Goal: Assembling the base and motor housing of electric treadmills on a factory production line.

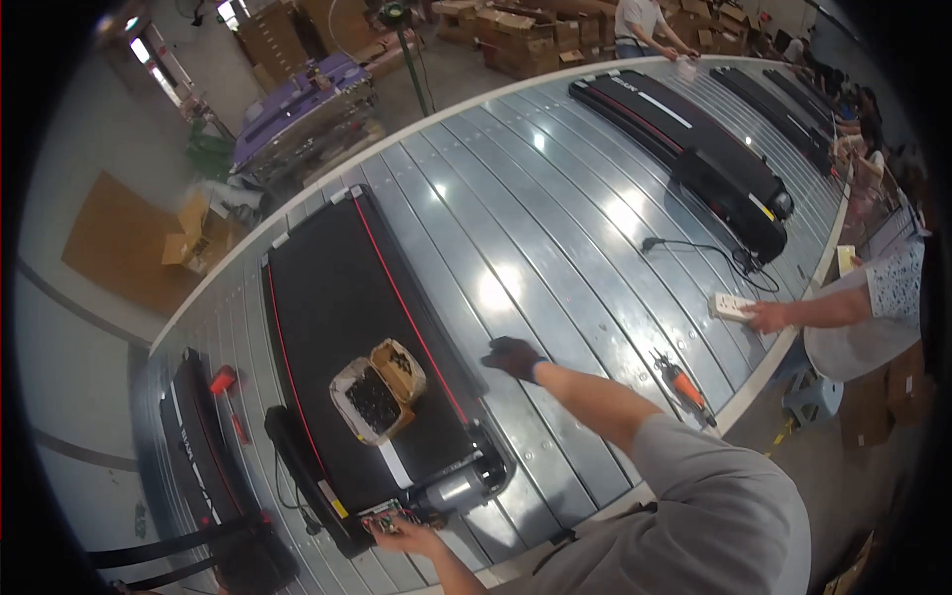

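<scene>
Grey sleeve (709,481) right up front, and left hand (409,538) has its fingers pinching the board (380,520) at the treadmill (322,283)'s near end, well down-left of the loosely spread right hand (512,358).

Grey shirt (694,516), glove (512,359) (black, seemingly).

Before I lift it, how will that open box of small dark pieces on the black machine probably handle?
The box looks like thin card, so its walls may flex under the fingers. The many small dark pieces could make it heavy for its size. Being open-topped, it would likely spill if tilted.
</scene>
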`<state>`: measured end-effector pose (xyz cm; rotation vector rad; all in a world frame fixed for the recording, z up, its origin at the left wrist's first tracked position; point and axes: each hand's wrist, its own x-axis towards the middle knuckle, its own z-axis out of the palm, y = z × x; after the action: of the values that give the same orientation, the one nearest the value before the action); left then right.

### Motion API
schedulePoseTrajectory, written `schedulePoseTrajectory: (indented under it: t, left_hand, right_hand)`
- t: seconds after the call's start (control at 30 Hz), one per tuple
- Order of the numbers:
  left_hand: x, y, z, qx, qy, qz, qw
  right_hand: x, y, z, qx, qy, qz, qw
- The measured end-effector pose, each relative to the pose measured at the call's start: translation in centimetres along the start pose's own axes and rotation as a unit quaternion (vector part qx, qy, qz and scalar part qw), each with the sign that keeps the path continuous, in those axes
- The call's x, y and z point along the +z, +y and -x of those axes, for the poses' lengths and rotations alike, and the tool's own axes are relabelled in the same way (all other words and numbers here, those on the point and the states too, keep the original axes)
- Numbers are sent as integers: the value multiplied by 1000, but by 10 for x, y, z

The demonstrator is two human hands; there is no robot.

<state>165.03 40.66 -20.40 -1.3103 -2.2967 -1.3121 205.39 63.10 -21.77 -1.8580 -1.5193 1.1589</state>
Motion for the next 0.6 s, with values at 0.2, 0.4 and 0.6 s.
schedulePoseTrajectory:
  t: [0.2,0.4,0.6]
  left_hand:
    - [-5,-112,28,-522,-246,490,654]
    - [75,-26,26,-436,-208,520,705]
    - [32,-18,17,-460,-308,421,719]
  right_hand:
    - [68,-24,-148,38,-63,-110,991]
    - [68,-21,-156,39,-148,-106,982]
    - [3,-76,-121,119,-173,-130,969]
